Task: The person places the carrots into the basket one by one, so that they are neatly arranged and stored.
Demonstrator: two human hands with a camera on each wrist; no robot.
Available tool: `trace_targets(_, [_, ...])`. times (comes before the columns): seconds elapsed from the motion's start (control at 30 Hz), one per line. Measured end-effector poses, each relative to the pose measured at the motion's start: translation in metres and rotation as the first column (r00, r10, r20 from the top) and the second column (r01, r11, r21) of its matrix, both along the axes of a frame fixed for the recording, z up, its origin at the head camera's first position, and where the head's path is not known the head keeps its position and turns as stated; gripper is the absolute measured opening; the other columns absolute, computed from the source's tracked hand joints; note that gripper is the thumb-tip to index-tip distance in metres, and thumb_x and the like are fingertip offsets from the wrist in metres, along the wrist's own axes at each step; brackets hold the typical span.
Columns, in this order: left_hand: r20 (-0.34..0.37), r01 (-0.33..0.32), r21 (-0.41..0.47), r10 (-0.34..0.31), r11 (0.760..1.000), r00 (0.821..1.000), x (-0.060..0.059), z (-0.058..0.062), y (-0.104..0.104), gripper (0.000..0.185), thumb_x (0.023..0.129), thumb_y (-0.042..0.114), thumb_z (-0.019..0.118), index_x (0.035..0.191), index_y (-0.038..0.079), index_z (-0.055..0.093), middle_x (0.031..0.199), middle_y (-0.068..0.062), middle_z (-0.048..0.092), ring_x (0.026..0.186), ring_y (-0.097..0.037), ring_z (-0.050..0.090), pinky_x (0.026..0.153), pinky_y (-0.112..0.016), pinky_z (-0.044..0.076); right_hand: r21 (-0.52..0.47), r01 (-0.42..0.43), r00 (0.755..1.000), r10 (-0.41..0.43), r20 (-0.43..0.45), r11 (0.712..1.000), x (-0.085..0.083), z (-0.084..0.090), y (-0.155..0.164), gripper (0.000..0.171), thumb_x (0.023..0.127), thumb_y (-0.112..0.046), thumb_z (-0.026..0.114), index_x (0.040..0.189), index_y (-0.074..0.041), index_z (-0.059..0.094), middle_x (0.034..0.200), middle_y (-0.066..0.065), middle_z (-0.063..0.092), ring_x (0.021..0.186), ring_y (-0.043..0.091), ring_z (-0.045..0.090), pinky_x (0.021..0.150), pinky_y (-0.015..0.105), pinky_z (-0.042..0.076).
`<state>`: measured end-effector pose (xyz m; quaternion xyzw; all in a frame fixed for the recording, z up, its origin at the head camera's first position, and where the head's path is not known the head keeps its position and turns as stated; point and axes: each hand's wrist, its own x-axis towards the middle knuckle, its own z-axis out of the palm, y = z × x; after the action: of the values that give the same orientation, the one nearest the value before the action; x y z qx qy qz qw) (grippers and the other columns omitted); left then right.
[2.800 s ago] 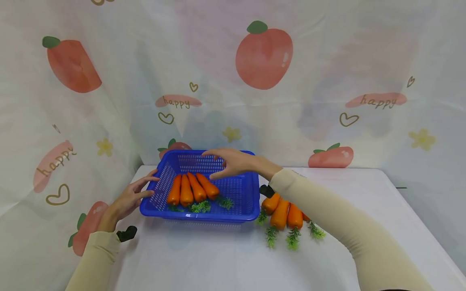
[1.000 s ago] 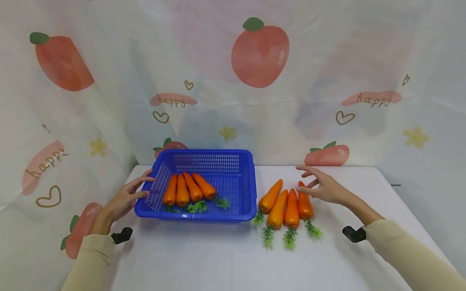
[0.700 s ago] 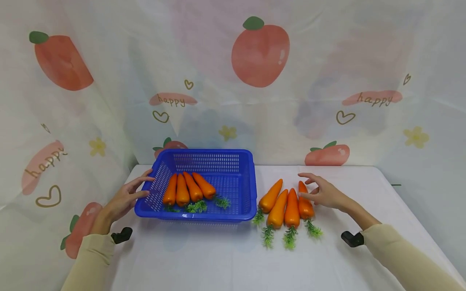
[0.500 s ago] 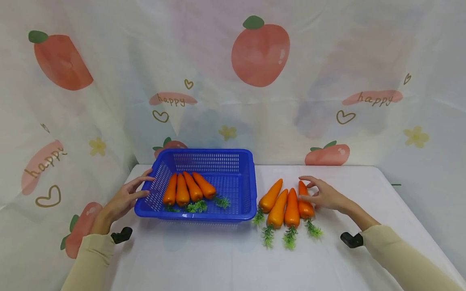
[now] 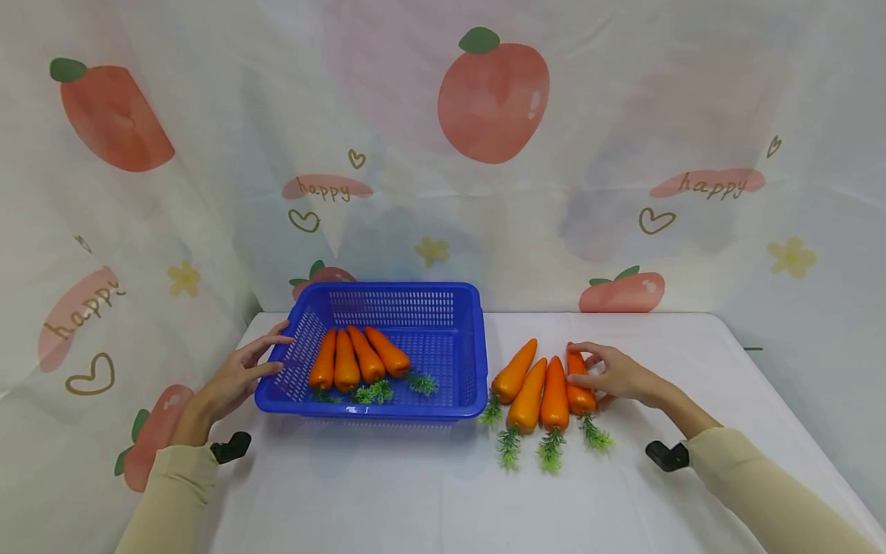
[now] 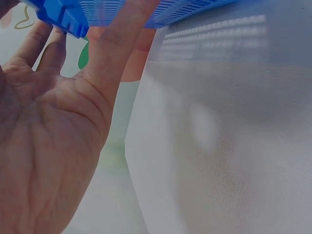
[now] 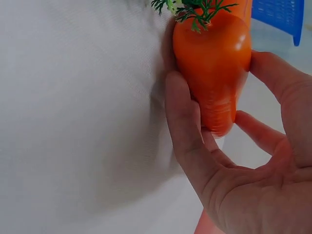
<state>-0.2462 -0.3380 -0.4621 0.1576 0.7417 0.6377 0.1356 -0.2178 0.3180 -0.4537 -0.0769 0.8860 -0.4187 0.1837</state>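
A blue slotted plastic basket (image 5: 374,412) stands on the left of the table, with several orange carrots (image 5: 367,358) side by side in its left half. My left hand (image 5: 238,377) touches the basket's left rim with its fingers spread and nearly straight; the left wrist view shows the palm (image 6: 48,131) just under the blue wall. Right of the basket, my right hand (image 5: 623,377) grips the rightmost loose carrot (image 7: 212,53), thumb on one side and fingers curled around the other. Its green leafy top (image 5: 594,435) points toward me. Three more carrots (image 5: 529,396) lie just left of it.
A white cloth covers the table (image 5: 443,492). Behind it and on the left hangs a pale curtain (image 5: 526,231) printed with fruit, hearts and flowers. The table's back edge runs right behind the basket.
My right hand has left the space over the basket, moved right and closed around the rightmost loose carrot. My left hand has stayed at the basket's rim.
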Motion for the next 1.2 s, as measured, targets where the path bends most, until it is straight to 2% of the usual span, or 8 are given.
trace_targets(0.23, [0.004,0.001,0.003,-0.001,1.000,1.000,0.0003,-0.0002,0.0001,0.048,0.104,0.009,0.056,0.151,0.006,0.045,0.174,0.003,0.003,0.154,-0.049,0.002,0.092,-0.038,0.059,-0.003,0.012,1.000,-0.012,0.022,1.000,0.0014,0.0026,-0.0052,0.079,0.095,-0.026,0.076,0.155,0.002,0.034,0.122,0.032,0.049,0.069,0.028,0.067,0.065,0.047,0.063])
trace_targets(0.53, [0.014,0.005,0.003,-0.005,1.000,1.000,0.0001,0.0004,-0.0002,0.049,0.104,0.010,0.057,0.151,0.005,0.044,0.174,0.003,0.003,0.154,-0.048,0.002,0.092,-0.038,0.059,-0.001,0.017,1.000,-0.016,0.026,1.000,0.0001,0.0007,-0.0056,0.078,0.094,-0.025,0.076,0.155,0.002,0.035,0.119,0.030,0.048,0.066,0.027,0.065,0.064,0.047,0.063])
trace_targets(1.0, [0.016,0.006,0.010,-0.006,1.000,1.000,0.0006,0.0014,-0.0006,0.049,0.104,0.009,0.056,0.152,0.005,0.043,0.174,0.004,0.003,0.153,-0.048,0.003,0.092,-0.038,0.059,0.000,0.023,0.999,-0.023,0.024,1.000,-0.0007,0.0003,-0.0056,0.079,0.094,-0.026,0.077,0.155,0.002,0.035,0.118,0.030,0.049,0.066,0.027,0.066,0.064,0.047,0.063])
trace_targets(1.2, [0.018,0.009,0.019,-0.009,1.000,1.000,0.0008,0.0011,0.0002,0.049,0.105,0.009,0.055,0.152,0.004,0.043,0.174,0.004,0.003,0.153,-0.047,0.004,0.092,-0.038,0.059,-0.002,0.014,0.999,-0.014,0.045,1.000,-0.0021,0.0036,-0.0044,0.078,0.094,-0.023,0.077,0.155,0.001,0.036,0.122,0.032,0.050,0.072,0.026,0.065,0.066,0.048,0.063])
